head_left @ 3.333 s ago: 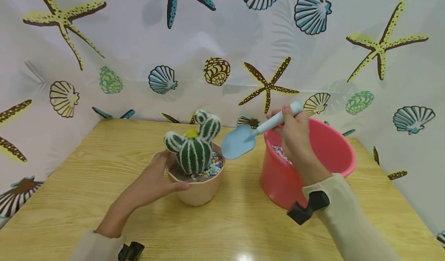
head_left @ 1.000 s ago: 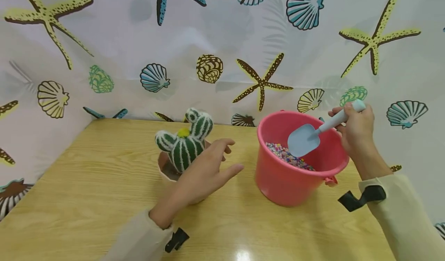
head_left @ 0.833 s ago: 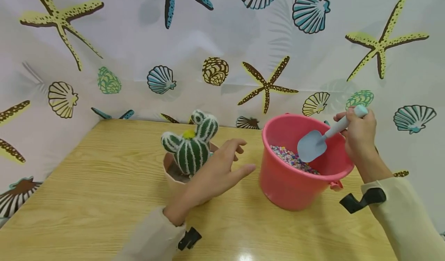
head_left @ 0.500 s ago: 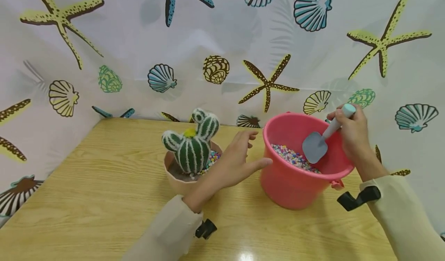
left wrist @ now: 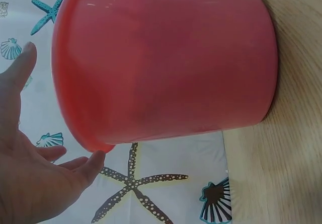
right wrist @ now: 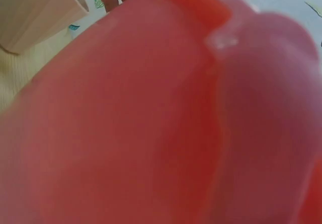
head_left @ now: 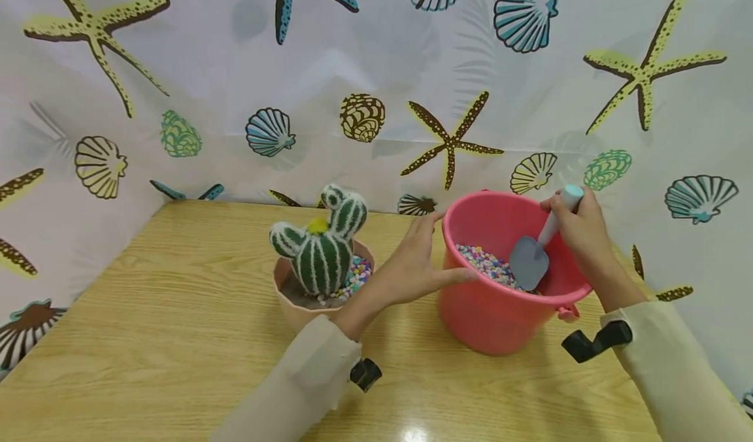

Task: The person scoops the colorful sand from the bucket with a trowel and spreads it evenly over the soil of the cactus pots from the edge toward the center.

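My right hand grips the handle of a light blue toy trowel. Its blade points down inside a red bucket, the tip at the small multicoloured beads. At the bucket's left side, my left hand reaches to the rim with its fingers spread and thumb straight. In the left wrist view its fingertips lie at the rim, while the thumb stands away from the bucket wall. The bucket fills most of the right wrist view, where the right hand and trowel do not show.
Left of the bucket stands a peach pot holding a knitted green cactus and some coloured beads. The left forearm passes in front of the pot. A white cloth with starfish and shells hangs behind the wooden table.
The trowel went from beside the pot to the bucket, then lower, its handle tilting upright. My left hand left the pot and moved right to the bucket's rim.
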`<state>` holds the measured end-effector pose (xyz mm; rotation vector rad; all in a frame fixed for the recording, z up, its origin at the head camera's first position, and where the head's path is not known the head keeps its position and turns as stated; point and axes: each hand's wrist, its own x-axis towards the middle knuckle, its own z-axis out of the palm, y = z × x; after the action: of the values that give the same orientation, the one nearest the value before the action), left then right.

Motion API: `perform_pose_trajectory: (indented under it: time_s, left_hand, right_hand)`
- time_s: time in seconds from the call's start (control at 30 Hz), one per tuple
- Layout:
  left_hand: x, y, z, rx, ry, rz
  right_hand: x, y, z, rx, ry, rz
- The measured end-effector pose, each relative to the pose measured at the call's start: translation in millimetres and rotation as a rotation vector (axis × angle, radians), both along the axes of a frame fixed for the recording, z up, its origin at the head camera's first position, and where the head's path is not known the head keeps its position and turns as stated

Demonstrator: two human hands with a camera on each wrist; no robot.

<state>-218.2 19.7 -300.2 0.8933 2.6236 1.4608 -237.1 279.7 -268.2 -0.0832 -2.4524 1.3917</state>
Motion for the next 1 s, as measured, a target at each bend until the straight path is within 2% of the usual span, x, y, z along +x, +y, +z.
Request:
perform_pose_trajectory:
  time_s: [0.13,0.27,0.4,0.6,0.83,1.0]
  left_hand:
    - [-4.9,4.5,-2.4,-0.003,-0.013,-0.031]
    - [-9.3,7.9,-5.4,0.016,-0.013,-0.057]
    - [-13.6,10.9,-9.2,0.037,0.006,-0.078]
    - [-15.2,13.3,-9.6,-0.011,0.006,-0.073]
    - [-13.0,11.4,-8.7,-0.006,0.007,-0.069]
    - [-13.4,10.9,-9.6,-0.009,0.006,-0.064]
  right_hand:
    - [4.5,-0.7,-0.9,0.136,-0.005,-0.083]
    - [7.2,-0.4,-1.5,0.184,-0.009,-0.069]
    - [7.3,-0.2,-2.6,0.180,-0.037,-0.094]
    - [4.8,2.1,-3.1,0.171,-0.018,-0.091]
    - [2.2,1.8,-1.6,0.032,-0.037,-0.042]
    - [1.1,0.7,-0.3,0.004,-0.057,-0.023]
